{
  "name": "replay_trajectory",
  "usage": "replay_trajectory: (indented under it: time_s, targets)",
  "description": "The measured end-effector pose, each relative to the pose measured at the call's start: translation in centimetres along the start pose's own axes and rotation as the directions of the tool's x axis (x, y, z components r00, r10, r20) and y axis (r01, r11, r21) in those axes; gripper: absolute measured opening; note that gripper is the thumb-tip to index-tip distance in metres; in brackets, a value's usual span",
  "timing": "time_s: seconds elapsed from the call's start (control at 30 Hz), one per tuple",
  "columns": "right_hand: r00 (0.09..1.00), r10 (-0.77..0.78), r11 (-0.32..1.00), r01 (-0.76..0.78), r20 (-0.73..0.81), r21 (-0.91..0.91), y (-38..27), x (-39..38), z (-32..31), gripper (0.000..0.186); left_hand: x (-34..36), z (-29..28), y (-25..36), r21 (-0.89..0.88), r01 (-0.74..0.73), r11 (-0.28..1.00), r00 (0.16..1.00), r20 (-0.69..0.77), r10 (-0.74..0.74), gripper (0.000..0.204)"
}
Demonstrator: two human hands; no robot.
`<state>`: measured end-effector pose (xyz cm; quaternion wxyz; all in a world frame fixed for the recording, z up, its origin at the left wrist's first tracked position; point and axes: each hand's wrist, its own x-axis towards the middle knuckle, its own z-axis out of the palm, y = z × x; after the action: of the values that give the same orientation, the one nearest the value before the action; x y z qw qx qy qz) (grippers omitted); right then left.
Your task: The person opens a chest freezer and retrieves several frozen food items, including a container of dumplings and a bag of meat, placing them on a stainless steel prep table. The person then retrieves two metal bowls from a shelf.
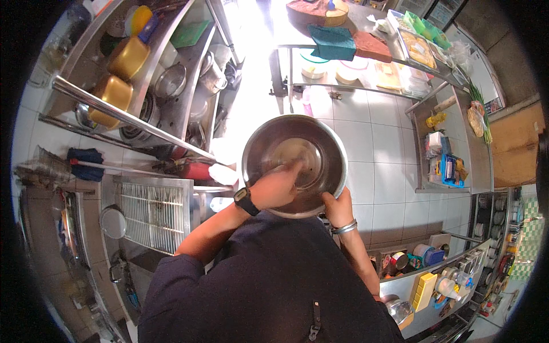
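A deep round steel bowl (334, 150) is held in front of my body, its mouth facing up. My right hand (338, 208) grips its rim at the near right side, thumb over the edge. Inside the bowl is my left hand (277, 187), which reaches over the near left rim with its fingers toward the bottom. Its fingertips are blurred, so I cannot tell whether they pinch anything. A pale patch shows at the bowl's bottom, also smeared. A dark watch (246, 201) is on my left wrist, and a metal bangle (345, 227) on my right.
Metal shelving (137, 117) with pots and golden pans stands at left. Below it is a wire rack (150, 216). Across the tiled floor (354, 137), a steel table (366, 23) carries cloths and food trays. A counter with jars and a yellow container (424, 291) lies at lower right.
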<state>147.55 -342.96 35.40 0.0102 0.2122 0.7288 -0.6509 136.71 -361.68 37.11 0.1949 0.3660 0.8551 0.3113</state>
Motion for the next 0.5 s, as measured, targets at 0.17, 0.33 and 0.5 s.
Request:
replay_trajectory:
  time_s: [0.17, 0.33, 0.5]
  targets:
    - [0.995, 0.099, 0.974, -0.091, -0.030, 0.205, 0.8, 0.3, -0.1, 0.036, -0.4, -4.8, 4.7, -0.349, -0.061, 0.935, 0.938, -0.340, -0.065, 0.016]
    - [0.972, -0.094, 0.987, 0.119, -0.215, 0.110, 1.0, 1.4, -1.4, 0.042, -2.2, -6.3, 2.4, -0.369, -0.379, 0.848, 0.650, -0.759, -0.040, 0.015]
    - [0.652, -0.531, 0.787, 0.617, -0.541, -0.029, -4.0, 3.3, -6.2, 0.062, 0.7, -6.8, -1.8, -0.901, -0.425, 0.086, 0.773, -0.410, -0.484, 0.067]
